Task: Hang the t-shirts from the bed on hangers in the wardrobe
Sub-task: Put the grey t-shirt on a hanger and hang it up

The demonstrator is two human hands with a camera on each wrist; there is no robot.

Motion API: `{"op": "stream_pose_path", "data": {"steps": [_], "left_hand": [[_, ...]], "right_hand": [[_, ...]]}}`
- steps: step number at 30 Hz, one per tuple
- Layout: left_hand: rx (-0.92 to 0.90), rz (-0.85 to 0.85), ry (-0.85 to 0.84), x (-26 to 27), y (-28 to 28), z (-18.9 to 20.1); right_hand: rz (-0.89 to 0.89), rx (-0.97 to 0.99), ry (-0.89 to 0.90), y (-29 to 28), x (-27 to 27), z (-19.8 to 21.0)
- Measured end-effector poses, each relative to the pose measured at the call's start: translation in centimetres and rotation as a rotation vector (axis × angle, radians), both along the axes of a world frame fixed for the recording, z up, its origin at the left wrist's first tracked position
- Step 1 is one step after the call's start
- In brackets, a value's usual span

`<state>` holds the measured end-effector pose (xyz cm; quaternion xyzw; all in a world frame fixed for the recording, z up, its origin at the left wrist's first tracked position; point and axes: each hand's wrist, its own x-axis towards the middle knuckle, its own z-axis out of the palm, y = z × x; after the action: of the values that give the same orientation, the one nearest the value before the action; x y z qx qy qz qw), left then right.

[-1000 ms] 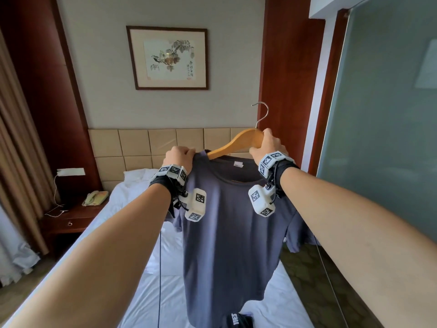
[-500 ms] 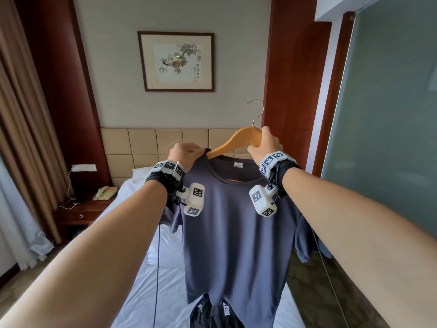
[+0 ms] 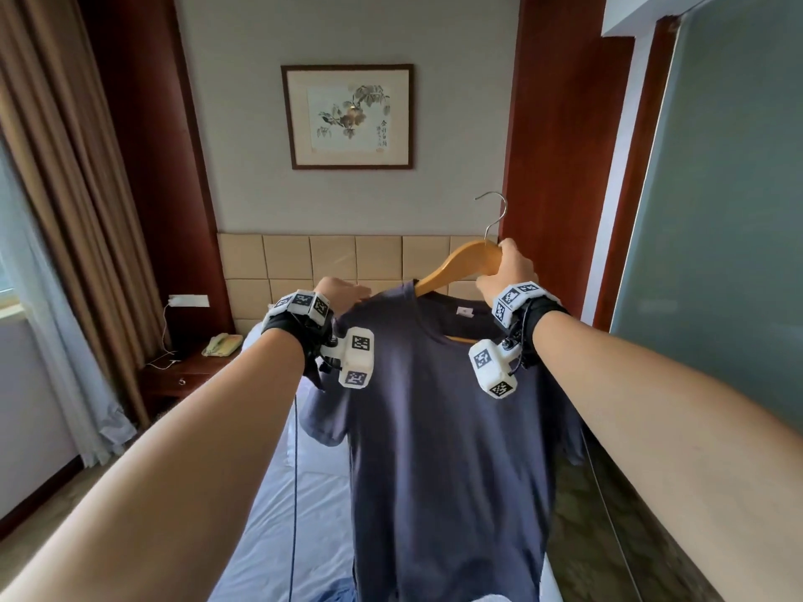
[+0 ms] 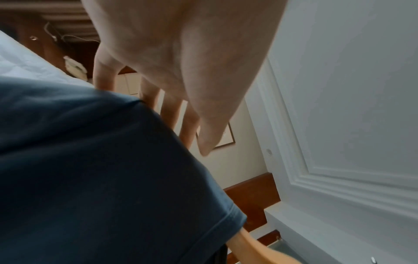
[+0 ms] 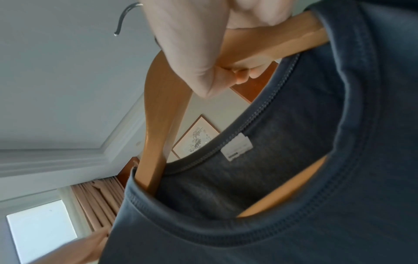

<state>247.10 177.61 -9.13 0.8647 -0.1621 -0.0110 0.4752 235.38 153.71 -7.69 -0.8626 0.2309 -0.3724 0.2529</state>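
I hold the navy t-shirt (image 3: 439,427) up in front of me at arm's length, over the near end of the bed (image 3: 278,514), its hem hanging down out of the head view. My right hand (image 3: 508,271) is wrapped round the wooden hanger (image 3: 465,265) just below its metal hook (image 3: 495,210); from the right wrist view my fingers (image 5: 239,75) curl tight under the wooden neck, closed around it. The left arm of the hanger runs down into the shirt's collar (image 5: 260,230), and the lower bar shows through the neck opening below the white label (image 5: 236,149). The hanger's peak and hook stand above the collar, tilted up to the right.

My left hand (image 3: 343,293) is at the shirt's left shoulder, at the top edge of the cloth. In the left wrist view my fingers (image 4: 190,125) reach out long and fairly straight, close together, lying along the far side of the fabric; I cannot tell whether my thumb pinches the cloth against them.

Beyond the shirt are the tan padded headboard (image 3: 330,262), a framed picture (image 3: 347,117) on the wall, and a telephone (image 3: 221,343) on the bedside table (image 3: 174,380) at the left.
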Motion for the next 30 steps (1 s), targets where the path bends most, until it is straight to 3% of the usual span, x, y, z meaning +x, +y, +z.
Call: {"op": "stream_pose_path", "data": {"steps": [3,6,12,18,25,30], "left_hand": [[0.008,-0.054,0.062,-0.7,0.9,-0.8],[-0.107,-0.112,0.09,-0.3,1.6,-1.7],[-0.258,0.061,-0.026,-1.6,1.6,-0.7],[-0.038,0.061,-0.078,-1.5,0.6,0.5],[0.093,-0.192,-0.23,-4.5,-4.6,3.7],[0.023,-0.174,-0.192,-5.3,-6.4,4.0]], "right_hand": [[-0.014,0.034,-0.037,-0.1,-0.4,0.0],[0.002,0.063,-0.064,-0.3,-0.7,0.2],[0.049,0.088,-0.067,-0.4,-0.9,0.3],[0.047,0.135,-0.062,-0.1,-0.1,0.3],[0.233,-0.056,0.201,2.6,1.7,1.1],[0.38,-0.168,0.268,4.6,2.3,1.3]]}}
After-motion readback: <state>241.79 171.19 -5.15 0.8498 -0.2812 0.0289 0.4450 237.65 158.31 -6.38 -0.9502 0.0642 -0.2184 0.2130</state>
